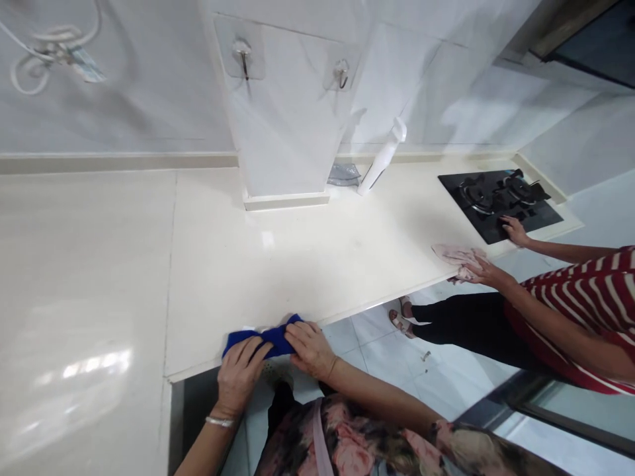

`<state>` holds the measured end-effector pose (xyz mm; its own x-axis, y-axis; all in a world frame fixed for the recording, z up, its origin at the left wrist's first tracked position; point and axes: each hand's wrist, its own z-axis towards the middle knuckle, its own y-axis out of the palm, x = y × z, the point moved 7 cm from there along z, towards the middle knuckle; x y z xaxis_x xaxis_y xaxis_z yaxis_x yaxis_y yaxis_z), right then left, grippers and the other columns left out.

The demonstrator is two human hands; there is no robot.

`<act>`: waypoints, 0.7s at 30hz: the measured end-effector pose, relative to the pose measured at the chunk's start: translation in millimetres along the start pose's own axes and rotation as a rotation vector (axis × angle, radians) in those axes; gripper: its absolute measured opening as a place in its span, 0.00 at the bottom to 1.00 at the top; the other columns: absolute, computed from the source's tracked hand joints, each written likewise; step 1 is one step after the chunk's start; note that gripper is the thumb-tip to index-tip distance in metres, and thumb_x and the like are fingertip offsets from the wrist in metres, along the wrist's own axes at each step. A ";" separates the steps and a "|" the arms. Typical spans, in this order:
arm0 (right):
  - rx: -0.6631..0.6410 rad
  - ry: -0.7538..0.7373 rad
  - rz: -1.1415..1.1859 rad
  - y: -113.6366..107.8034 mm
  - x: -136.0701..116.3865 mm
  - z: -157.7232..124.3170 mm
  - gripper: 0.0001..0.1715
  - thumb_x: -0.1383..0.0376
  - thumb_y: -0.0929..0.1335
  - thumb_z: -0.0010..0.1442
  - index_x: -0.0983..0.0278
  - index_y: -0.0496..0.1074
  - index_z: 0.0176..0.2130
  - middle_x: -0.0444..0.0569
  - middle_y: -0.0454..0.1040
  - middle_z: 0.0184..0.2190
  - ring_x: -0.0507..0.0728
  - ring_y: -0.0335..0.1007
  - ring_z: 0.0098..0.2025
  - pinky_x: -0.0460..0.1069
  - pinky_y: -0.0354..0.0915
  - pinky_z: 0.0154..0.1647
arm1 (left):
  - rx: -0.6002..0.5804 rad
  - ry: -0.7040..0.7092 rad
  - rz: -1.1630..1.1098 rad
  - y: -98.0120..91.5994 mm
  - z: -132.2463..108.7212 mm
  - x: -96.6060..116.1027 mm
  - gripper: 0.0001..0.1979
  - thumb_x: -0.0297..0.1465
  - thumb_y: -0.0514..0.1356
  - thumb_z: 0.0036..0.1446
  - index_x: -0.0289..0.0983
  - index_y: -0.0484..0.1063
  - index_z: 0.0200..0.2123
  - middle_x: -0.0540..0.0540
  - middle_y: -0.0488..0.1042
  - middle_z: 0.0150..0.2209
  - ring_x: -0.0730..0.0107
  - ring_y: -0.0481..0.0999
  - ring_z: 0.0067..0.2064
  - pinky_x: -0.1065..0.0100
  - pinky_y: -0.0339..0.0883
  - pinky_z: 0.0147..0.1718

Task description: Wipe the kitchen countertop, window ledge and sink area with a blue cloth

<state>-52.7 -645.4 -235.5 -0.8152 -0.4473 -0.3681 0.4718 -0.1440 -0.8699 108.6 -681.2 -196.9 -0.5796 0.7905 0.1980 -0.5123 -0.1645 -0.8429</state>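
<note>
A dark blue cloth [276, 340] lies bunched along the front edge of the pale countertop [278, 264]. My left hand [241, 370], with a bracelet at the wrist, has its fingers curled over the cloth's left end. On the right end of the same cloth, my right hand [311, 347] presses with its fingers bent over the fabric. Both palms hang at the counter's edge, and the thumbs are partly hidden.
At the right, another person in a striped top [585, 297] holds a pinkish cloth [459, 256] on the counter, one hand at the black gas hob [496, 198]. A white bottle [384, 158] and a grey packet [344, 174] stand by the wall pillar [288, 132]. White cables [54, 49] hang upper left.
</note>
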 end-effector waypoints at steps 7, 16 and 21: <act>0.043 0.138 -0.103 -72.2 97.5 -76.4 0.34 0.70 0.67 0.58 0.65 0.67 0.63 0.60 0.72 0.58 0.65 0.66 0.60 0.62 0.67 0.57 | -0.055 0.016 -0.145 78.8 73.9 85.6 0.13 0.27 0.58 0.68 0.43 0.78 0.52 0.47 0.76 0.52 0.61 0.72 0.54 0.60 0.65 0.53; 0.080 0.285 -0.240 -134.9 196.9 -145.2 0.35 0.71 0.67 0.56 0.64 0.68 0.63 0.60 0.72 0.59 0.66 0.67 0.61 0.63 0.68 0.58 | -0.094 0.157 -0.263 156.1 153.7 170.9 0.17 0.26 0.61 0.65 0.43 0.75 0.55 0.47 0.74 0.53 0.62 0.69 0.56 0.61 0.65 0.56; 0.101 0.356 -0.339 -172.2 247.3 -175.0 0.33 0.71 0.65 0.55 0.68 0.69 0.61 0.61 0.71 0.59 0.67 0.66 0.60 0.64 0.68 0.58 | -0.194 0.205 -0.296 198.9 197.8 216.4 0.17 0.25 0.61 0.65 0.45 0.75 0.55 0.48 0.73 0.53 0.65 0.69 0.55 0.63 0.67 0.53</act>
<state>-394.4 -576.8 -234.2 -0.9839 -0.0340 -0.1752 0.1767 -0.3214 -0.9303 -244.1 -659.6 -222.7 -0.2766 0.8916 0.3585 -0.4974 0.1864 -0.8473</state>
